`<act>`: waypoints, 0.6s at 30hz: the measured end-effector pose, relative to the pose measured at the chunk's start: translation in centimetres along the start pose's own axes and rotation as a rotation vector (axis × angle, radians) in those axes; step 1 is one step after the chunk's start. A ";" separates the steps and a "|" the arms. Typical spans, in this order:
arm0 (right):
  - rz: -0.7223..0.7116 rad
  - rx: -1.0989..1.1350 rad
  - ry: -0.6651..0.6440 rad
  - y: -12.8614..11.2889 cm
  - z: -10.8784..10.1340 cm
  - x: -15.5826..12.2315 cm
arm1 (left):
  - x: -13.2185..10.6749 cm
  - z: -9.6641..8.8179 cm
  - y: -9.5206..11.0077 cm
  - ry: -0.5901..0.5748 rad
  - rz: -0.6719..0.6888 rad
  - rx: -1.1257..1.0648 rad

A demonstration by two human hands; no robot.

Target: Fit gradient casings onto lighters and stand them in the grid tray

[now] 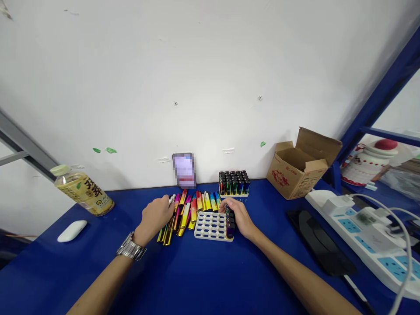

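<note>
A spread of shiny multicoloured lighters (192, 209) lies on the blue table (197, 280). My left hand (156, 215) is curled at the left end of that spread, fingers on one lighter. A white tray (210, 225) with rows of holes sits in front of the pile, with a column of dark lighters (230, 221) standing along its right edge. My right hand (239, 215) is closed around that column at the tray's right side. A second tray full of upright lighters (234, 183) stands by the wall.
A tea bottle (82, 189) lies at the left with a white mouse (72, 230) near it. An open cardboard box (302, 162) stands at the back right. A black phone (320, 245) and a white power strip (364, 236) with cables occupy the right side.
</note>
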State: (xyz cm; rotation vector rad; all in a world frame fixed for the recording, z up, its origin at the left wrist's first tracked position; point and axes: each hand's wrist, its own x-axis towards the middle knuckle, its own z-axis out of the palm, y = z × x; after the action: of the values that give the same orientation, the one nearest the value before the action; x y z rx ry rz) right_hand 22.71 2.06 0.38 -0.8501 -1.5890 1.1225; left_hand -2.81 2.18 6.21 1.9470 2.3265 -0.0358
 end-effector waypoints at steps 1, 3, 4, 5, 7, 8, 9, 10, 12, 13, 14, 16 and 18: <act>0.001 -0.002 -0.001 0.0 0.0 0.0 | -0.2 0.0 0.1 0.007 -0.004 0.068; 0.006 -0.003 0.001 -0.1 0.0 0.0 | -0.4 0.1 0.4 -0.003 -0.001 0.128; 0.010 -0.002 0.002 -0.1 0.0 0.0 | -0.5 0.2 0.6 -0.008 0.005 0.131; 0.012 -0.001 0.003 -0.1 0.0 0.0 | -0.5 0.2 0.8 -0.007 0.014 0.129; 0.015 0.001 0.004 -0.2 0.0 0.0 | -0.4 0.3 1.0 0.005 0.023 0.123; 0.015 0.001 0.004 -0.2 0.0 0.0 | -0.4 0.4 1.0 0.015 0.023 0.123; 0.014 0.001 0.004 -0.2 0.0 0.0 | -0.4 0.3 1.0 0.024 0.022 0.124; 0.013 0.001 0.004 -0.2 0.0 0.0 | -0.3 0.3 0.9 0.034 0.020 0.126; 0.015 0.002 0.005 -0.2 0.0 0.0 | -0.3 0.2 0.7 0.046 0.013 0.137; 0.016 0.004 0.005 -0.2 0.0 0.0 | -0.4 0.2 0.5 0.049 0.009 0.149; 0.019 0.006 0.006 -0.2 0.0 0.0 | -0.4 0.1 0.3 0.050 0.005 0.166; 0.023 0.012 0.007 -0.1 0.1 0.0 | -0.4 0.1 -0.2 0.051 -0.003 0.205; 0.023 0.014 0.008 -0.1 0.1 0.0 | -0.4 0.3 -0.7 0.061 -0.010 0.229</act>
State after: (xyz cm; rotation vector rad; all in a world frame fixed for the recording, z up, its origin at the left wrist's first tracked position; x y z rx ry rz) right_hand 22.66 1.98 0.44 -0.8645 -1.5674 1.1438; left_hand -3.41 1.63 5.93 2.0650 2.4673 -0.2585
